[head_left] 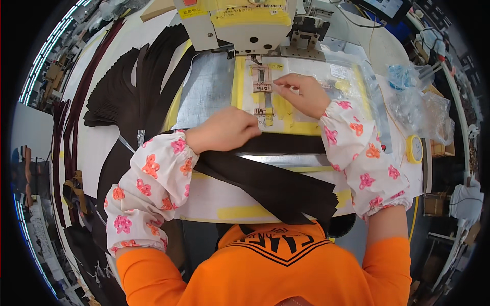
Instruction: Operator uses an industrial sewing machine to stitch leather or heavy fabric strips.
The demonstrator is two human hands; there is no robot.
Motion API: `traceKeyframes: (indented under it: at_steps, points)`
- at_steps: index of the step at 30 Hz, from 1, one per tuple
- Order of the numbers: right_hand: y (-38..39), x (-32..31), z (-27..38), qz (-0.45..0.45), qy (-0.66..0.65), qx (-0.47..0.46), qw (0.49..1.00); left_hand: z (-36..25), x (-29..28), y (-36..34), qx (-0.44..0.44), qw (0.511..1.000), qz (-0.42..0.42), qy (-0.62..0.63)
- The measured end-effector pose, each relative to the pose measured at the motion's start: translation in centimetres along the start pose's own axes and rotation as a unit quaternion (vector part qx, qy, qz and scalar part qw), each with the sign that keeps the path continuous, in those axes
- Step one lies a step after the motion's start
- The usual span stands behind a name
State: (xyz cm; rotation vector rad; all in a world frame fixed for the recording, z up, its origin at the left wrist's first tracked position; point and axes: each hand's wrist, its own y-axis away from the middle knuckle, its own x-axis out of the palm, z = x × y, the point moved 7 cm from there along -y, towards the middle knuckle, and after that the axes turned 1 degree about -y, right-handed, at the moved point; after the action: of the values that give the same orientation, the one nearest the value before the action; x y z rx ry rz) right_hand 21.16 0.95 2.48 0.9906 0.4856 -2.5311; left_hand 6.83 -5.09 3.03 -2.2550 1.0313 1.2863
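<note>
My left hand [224,129] is closed beside the lower part of a taped template [296,115], its fingers curled; what they hold, if anything, is hidden. My right hand [302,94] is over the template's middle, thumb and forefinger pinched together, and whatever is between them is too small to make out. Under the head of a white industrial sewing machine [250,35], a small marked slot [262,76] lies left of my right fingertips. A black fabric strip [291,144] runs crosswise just below my hands. More black strips [270,186] hang toward the table's front edge.
A fanned bundle of black strips [115,89] lies at the left, with dark red cords [94,64] beyond it. A silver metal plate [204,92] flanks the template. At the right are clear plastic bags [426,112] and a yellow tape roll [414,149].
</note>
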Motion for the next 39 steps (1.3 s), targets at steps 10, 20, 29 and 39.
traceKeyframes:
  at_steps: [10,20,29,39]
  points:
    - [1.7,-3.3,3.6,-0.175,0.463,-0.104,0.863,-2.6,-8.1,2.0,0.066,0.903,-0.405,-0.124]
    - [-3.2,-1.4,-1.1,-0.211,-0.101,0.092,0.968,5.4,2.0,-3.9,-0.219,0.816,-0.166,0.508]
    - [-3.3,1.1,-2.2,-0.290,0.022,0.143,0.946,10.2,1.5,-7.0,-0.252,0.783,-0.257,0.508]
    - [-4.6,1.7,-5.5,-0.243,0.136,0.062,0.958,5.7,-0.5,-7.9,0.065,0.949,-0.275,-0.139]
